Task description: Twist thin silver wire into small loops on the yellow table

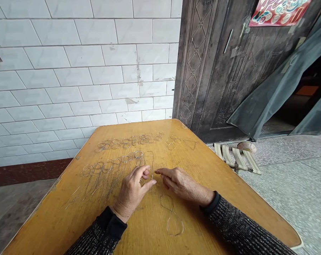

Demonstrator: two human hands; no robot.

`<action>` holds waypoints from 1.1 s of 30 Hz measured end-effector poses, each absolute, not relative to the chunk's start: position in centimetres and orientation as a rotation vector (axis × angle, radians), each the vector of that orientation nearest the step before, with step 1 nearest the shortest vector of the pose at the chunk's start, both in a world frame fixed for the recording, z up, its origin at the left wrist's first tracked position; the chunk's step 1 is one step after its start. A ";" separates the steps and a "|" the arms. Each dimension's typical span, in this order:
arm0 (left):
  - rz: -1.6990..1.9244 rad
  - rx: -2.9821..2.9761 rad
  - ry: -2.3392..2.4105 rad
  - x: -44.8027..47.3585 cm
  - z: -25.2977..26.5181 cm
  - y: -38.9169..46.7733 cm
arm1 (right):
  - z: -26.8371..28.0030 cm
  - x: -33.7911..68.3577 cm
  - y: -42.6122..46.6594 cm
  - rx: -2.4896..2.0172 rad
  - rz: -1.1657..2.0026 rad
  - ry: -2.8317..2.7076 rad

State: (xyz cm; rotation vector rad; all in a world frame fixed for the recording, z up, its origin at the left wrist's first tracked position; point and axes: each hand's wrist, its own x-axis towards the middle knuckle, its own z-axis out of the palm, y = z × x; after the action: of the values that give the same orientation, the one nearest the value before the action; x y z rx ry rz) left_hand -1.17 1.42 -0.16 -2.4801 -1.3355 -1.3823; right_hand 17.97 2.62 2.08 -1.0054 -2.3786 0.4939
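Over the middle of the wooden table, my left hand is curled with its thumb stretched out to the right, around a thin wire loop. Part of that loop is hidden behind the fingers. My right hand points its index finger at the loop from the right, its fingertip close beside the wire; whether they touch I cannot tell. The lower fingers of that hand are bent and apart from the index finger. Nearer to me lies a wire twisted into a figure eight.
Beyond my hands, a row of wire rings lies across the table. At left are looped wires with long loose tails. A few wire pieces sit at the far right. A strap-seated stool stands beside the table, before a dark door.
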 end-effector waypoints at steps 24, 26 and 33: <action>-1.359 -2.477 -1.322 -1.2 0.0 1.6 | 2.0 18.1 3.1 -1.147 0.478 -2.216; -1.366 -2.456 -1.331 -1.4 0.0 1.7 | 1.9 18.5 3.3 -1.091 0.570 -2.244; -1.372 -2.394 -1.364 -2.2 0.1 2.2 | 2.0 19.2 3.5 -1.028 0.571 -2.346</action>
State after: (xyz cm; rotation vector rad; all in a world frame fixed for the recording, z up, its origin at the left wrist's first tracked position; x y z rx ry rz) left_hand -2.15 2.17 0.09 -2.3938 -1.3640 -1.3725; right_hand 19.22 3.49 1.99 -1.0282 -2.3460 0.5715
